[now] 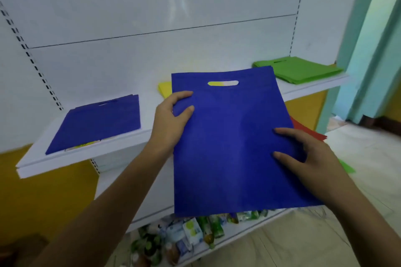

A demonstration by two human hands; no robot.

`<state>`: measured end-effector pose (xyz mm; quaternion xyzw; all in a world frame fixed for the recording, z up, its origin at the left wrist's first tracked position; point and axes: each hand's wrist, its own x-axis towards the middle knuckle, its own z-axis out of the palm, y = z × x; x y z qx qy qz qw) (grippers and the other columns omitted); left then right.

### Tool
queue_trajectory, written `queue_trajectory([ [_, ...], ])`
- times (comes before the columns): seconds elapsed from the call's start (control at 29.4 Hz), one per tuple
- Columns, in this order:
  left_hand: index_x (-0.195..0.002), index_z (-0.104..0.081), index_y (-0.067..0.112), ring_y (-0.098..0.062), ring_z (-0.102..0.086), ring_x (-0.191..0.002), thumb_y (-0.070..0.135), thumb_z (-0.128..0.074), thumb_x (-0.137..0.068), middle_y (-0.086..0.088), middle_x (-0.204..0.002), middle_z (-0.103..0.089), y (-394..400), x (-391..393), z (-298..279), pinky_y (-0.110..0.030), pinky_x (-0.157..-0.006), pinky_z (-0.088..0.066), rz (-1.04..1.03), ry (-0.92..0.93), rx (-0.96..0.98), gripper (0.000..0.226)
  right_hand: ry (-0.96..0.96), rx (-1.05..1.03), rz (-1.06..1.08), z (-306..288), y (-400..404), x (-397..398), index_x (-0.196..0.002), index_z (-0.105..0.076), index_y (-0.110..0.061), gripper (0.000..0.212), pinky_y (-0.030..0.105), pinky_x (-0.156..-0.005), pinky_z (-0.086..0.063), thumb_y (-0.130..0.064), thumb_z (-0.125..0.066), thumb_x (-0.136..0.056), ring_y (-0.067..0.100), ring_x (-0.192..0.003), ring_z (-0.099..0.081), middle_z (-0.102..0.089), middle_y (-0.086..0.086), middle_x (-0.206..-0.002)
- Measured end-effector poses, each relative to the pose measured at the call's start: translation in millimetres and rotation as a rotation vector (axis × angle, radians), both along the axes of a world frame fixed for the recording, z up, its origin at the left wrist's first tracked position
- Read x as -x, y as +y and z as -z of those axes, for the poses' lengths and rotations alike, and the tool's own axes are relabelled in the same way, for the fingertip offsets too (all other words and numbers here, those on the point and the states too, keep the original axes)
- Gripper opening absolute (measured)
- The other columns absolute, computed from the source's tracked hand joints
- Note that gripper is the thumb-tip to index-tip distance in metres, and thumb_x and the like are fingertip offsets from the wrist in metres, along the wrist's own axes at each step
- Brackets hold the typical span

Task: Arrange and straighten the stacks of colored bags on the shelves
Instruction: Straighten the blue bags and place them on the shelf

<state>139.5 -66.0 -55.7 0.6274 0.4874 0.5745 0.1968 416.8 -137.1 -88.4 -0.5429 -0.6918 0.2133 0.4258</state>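
— Above the white shelf [86, 154], held up in both hands: one blue bag [230, 143], handle slot at the top.
— And the grip?
— Left hand [171, 119] pinching the bag's left edge, thumb in front, fingers curled behind. Right hand [308, 158] clasping the right edge, thumb and one finger lying flat on the front.
— On the shelf itself?
— At the left, a blue stack [97, 123], lying flat, slightly fanned. Behind the held bag, a yellow stack [165, 90], mostly hidden. At the far right, a green stack [297, 69], edges uneven.
— Anything lower down?
— Just past the right hand, a sliver of red bag [308, 129]. On the bottom shelf, a jumble of small packets [186, 234].
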Motion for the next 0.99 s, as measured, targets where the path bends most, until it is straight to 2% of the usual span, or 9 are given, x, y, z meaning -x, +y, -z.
queue_trajectory([
  [0.14, -0.108, -0.068, 0.025, -0.004, -0.057, -0.106, 0.014, -0.059, -0.091, 0.015, -0.113, -0.06, -19.7, -50.2, 56.2, -0.028, -0.088, -0.054, 0.032, 0.036, 0.195, 0.022, -0.025, 0.18, -0.008, 38.6, -41.1, -58.4, -0.125, -0.051, -0.041, 0.043, 0.004, -0.066, -0.041, -0.026, -0.065, -0.087, -0.019, -0.092, -0.046, -0.046, -0.032, -0.112],
  [0.2, -0.102, -0.069, 0.028, -0.001, -0.056, -0.102, 0.014, -0.058, -0.092, 0.019, -0.108, -0.059, -27.4, -66.7, 81.3, -0.017, -0.082, -0.05, 0.037, 0.047, 0.29, 0.02, -0.031, 0.255, -0.025, 58.8, -49.3, -77.1, -0.126, -0.051, -0.043, 0.044, 0.004, -0.068, -0.04, -0.027, -0.064, -0.087, -0.016, -0.096, -0.047, -0.05, -0.024, -0.12],
  [0.27, -0.096, -0.071, 0.026, 0.006, -0.057, -0.094, 0.011, -0.057, -0.092, 0.016, -0.104, -0.061, -31.1, -76.1, 109.1, -0.004, -0.068, -0.046, 0.052, 0.05, 0.357, 0.021, -0.042, 0.332, -0.048, 78.3, -49.4, -85.9, -0.128, -0.049, -0.043, 0.044, 0.003, -0.065, -0.041, -0.026, -0.063, -0.089, -0.014, -0.095, -0.048, -0.048, -0.021, -0.122],
  [0.37, -0.095, -0.072, 0.024, 0.002, -0.058, -0.094, 0.009, -0.057, -0.092, 0.011, -0.106, -0.063, -24.6, -75.7, 150.8, -0.004, -0.065, -0.047, 0.08, 0.003, 0.494, 0.021, -0.076, 0.414, -0.087, 111.3, -34.0, -86.1, -0.132, -0.046, -0.037, 0.046, 0.0, -0.065, -0.039, -0.022, -0.06, -0.091, -0.009, -0.094, -0.048, -0.045, -0.018, -0.126],
  [0.44, -0.099, -0.071, 0.024, -0.003, -0.058, -0.099, 0.006, -0.058, -0.091, 0.01, -0.111, -0.061, -15.5, -68.2, 174.9, -0.012, -0.072, -0.051, 0.124, -0.067, 0.619, 0.023, -0.092, 0.442, -0.123, 131.4, -15.8, -80.4, -0.135, -0.043, -0.033, 0.048, 0.002, -0.076, -0.04, -0.02, -0.058, -0.092, -0.003, -0.103, -0.048, -0.045, -0.013, -0.134],
  [0.54, -0.102, -0.07, 0.023, -0.014, -0.058, -0.107, 0.002, -0.059, -0.089, 0.004, -0.118, -0.057, 7.7, -51.1, 208.5, -0.027, -0.087, -0.053, 0.129, -0.099, 0.772, 0.027, -0.146, 0.453, -0.157, 155.2, 26.9, -67.6, -0.14, -0.039, -0.028, 0.051, 0.019, -0.098, -0.04, -0.018, -0.055, -0.093, 0.008, -0.121, -0.046, -0.042, -0.008, -0.142],
  [0.61, -0.104, -0.071, 0.022, -0.018, -0.058, -0.108, 0.0, -0.059, -0.089, 0.0, -0.121, -0.057, 25.7, -36.6, 228.0, -0.031, -0.091, -0.051, 0.05, -0.123, 0.786, 0.029, -0.191, 0.447, -0.165, 169.9, 57.1, -55.0, -0.141, -0.038, -0.026, 0.052, 0.022, -0.102, -0.038, -0.016, -0.054, -0.093, 0.01, -0.124, -0.045, -0.042, -0.008, -0.142],
  [0.85, -0.105, -0.069, 0.021, -0.017, -0.062, -0.1, -0.004, -0.057, -0.089, 0.0, -0.112, -0.064, 155.4, 13.1, 296.8, -0.016, -0.08, -0.053, -0.14, -0.196, 0.614, 0.032, -0.303, 0.28, -0.18, 255.9, 227.6, 1.7, -0.143, -0.036, -0.021, 0.052, 0.027, -0.1, -0.04, -0.014, -0.051, -0.093, 0.017, -0.12, -0.05, -0.047, 0.0, -0.137],
  [0.99, -0.12, -0.061, 0.015, -0.018, -0.058, -0.106, -0.006, -0.058, -0.088, -0.004, -0.119, -0.059, 212.5, 38.7, 348.1, -0.023, -0.093, -0.049, -0.199, -0.079, 0.679, 0.038, -0.339, 0.254, -0.197, 316.7, 314.7, 37.6, -0.139, -0.039, -0.019, 0.048, 0.033, -0.086, -0.05, -0.01, -0.048, -0.093, 0.021, -0.101, -0.057, -0.05, 0.004, -0.124],
])
